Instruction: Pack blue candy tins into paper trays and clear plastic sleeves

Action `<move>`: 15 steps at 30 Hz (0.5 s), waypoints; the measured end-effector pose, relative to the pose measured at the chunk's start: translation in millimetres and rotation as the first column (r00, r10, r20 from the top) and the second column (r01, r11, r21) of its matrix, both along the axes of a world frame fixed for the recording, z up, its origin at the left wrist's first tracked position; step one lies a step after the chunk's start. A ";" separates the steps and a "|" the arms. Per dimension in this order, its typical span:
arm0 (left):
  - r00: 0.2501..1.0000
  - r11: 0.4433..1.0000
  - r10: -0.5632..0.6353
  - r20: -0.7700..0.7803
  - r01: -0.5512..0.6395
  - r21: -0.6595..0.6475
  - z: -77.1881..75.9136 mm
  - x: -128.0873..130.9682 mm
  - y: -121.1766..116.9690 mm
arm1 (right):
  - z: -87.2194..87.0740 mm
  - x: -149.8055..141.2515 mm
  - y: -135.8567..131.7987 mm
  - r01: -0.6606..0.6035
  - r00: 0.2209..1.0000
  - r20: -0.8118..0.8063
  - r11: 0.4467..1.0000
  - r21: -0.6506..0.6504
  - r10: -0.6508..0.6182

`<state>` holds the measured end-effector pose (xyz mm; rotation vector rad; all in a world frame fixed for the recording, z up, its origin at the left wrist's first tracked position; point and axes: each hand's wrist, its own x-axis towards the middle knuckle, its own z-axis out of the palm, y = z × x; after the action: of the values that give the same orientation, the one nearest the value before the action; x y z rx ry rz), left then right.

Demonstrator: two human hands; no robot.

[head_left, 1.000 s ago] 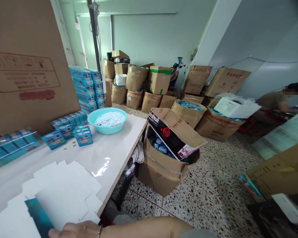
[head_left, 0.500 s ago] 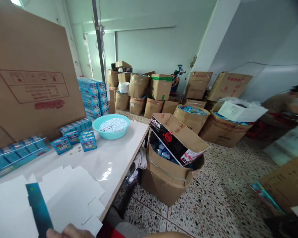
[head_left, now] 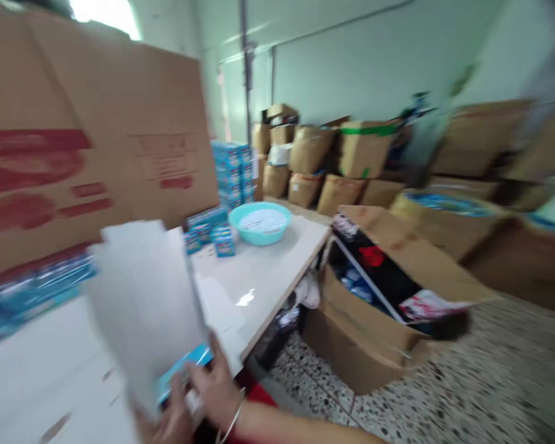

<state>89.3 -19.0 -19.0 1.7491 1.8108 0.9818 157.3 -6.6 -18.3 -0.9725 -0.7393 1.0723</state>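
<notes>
A carton blank [head_left: 148,302], white on its broad face with a bright blue printed strip along the lower edge, is raised at a tilt over the table. My left hand [head_left: 169,425] grips its lower edge near the bottom of the view. My right hand [head_left: 215,388], with a bracelet at the wrist, is closed on the lower right corner by the blue strip. Motion blurs the fingers a little. More white card [head_left: 217,308] lies flat on the table behind the raised piece.
On the white table [head_left: 277,253] stand a turquoise basin [head_left: 245,234] of small white pieces, small blue boxes [head_left: 222,240] and a stack of blue packs [head_left: 231,172]. A big cardboard box [head_left: 166,117] rises at the left. An open carton [head_left: 351,351] stands beside the table.
The view has swung left. Both hands now hold the carton blank upright at a tilt; before, one hand showed at the bottom edge near a blue strip, with the white card lying flat.
</notes>
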 end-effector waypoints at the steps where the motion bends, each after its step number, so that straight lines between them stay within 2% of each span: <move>1: 0.997 0.997 0.071 0.009 -0.071 0.011 -5.2 2.7 -4.2 | 4.8 2.1 -5.4 0.037 0.997 -0.068 0.998 -0.060 -0.041; 3: 0.982 0.982 0.177 0.061 -0.181 0.054 -18.2 7.8 -11.0 | 10.2 6.9 -13.5 0.020 0.986 -0.160 0.989 -0.144 -0.043; 4: 0.964 0.971 0.172 0.203 -0.200 0.128 -25.0 10.4 -13.5 | 11.2 9.1 -16.3 0.021 0.981 -0.186 0.985 -0.169 -0.053; 7: 0.919 0.939 0.118 0.377 -0.227 0.258 -40.7 16.6 -21.0 | 10.9 13.8 -23.4 0.003 0.975 -0.218 0.979 -0.202 -0.048; 11: 0.910 0.928 0.120 0.397 -0.245 0.282 -50.6 16.5 -32.4 | 8.8 15.6 -29.3 -0.025 0.980 -0.198 0.978 -0.205 -0.016; 15: 0.914 0.938 0.050 0.401 -0.181 0.295 -53.8 10.9 -37.5 | 8.6 12.3 -27.3 -0.028 0.971 -0.236 0.972 -0.233 -0.029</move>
<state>100.1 -56.4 -72.8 1.4867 1.5727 1.6317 169.6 -33.9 -9.7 -1.0211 -0.4211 1.2714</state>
